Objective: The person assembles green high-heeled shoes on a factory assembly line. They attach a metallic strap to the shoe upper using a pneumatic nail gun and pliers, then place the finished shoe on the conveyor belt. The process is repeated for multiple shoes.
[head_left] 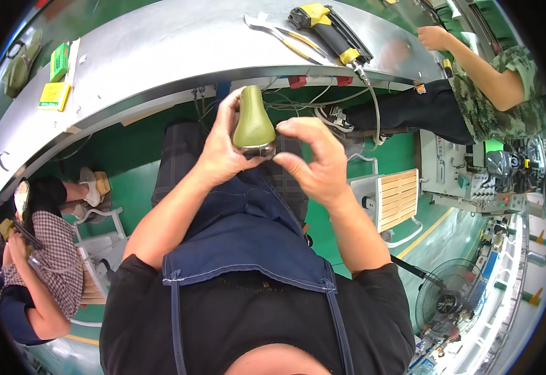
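While the left hand [223, 147] grips an olive-green, tapered piece with a glossy dark rim [253, 122] at the centre of the frame, covering its left side, the right hand [318, 157] holds thumb and fingers parted beside its right edge; whether they touch, I cannot tell. Beyond, across the top, a grey metal bench [160, 47] carries yellow-handled metal pliers [287, 41] beside a black-and-yellow air tool [332, 34], whose pale hose [375, 106] hangs over the edge. Green [60, 61] and yellow [54, 96] boxes lie upper left; a black round fan [448, 303] stands lower right.
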The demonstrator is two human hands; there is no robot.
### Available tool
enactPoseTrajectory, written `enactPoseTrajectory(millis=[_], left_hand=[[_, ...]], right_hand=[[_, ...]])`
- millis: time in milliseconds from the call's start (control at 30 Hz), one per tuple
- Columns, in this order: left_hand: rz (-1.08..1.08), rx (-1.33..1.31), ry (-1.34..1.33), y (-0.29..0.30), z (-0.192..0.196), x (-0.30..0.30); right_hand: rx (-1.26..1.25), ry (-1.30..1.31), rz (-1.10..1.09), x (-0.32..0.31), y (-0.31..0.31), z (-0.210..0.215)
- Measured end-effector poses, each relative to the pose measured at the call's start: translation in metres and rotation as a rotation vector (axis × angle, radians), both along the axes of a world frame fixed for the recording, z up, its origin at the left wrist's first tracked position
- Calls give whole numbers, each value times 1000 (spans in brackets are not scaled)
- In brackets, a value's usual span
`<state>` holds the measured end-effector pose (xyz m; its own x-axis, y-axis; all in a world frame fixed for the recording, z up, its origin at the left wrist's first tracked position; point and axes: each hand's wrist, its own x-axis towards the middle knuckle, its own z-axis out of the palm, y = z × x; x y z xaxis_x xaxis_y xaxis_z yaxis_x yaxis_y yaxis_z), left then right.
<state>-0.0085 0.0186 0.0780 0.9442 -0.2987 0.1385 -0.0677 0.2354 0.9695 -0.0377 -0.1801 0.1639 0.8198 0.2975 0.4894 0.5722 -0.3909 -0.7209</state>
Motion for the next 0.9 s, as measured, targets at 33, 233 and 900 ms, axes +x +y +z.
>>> enactPoseTrajectory(millis=[33, 233, 900], left_hand=[[-4, -27, -61, 3, 9, 1], [-13, 130, -366, 19, 24, 7], [-46, 272, -630, 26, 42, 8]], right_hand=[[46, -23, 17, -7, 5, 0], [114, -227, 7, -26, 21, 2], [9, -318, 86, -38, 23, 21]])
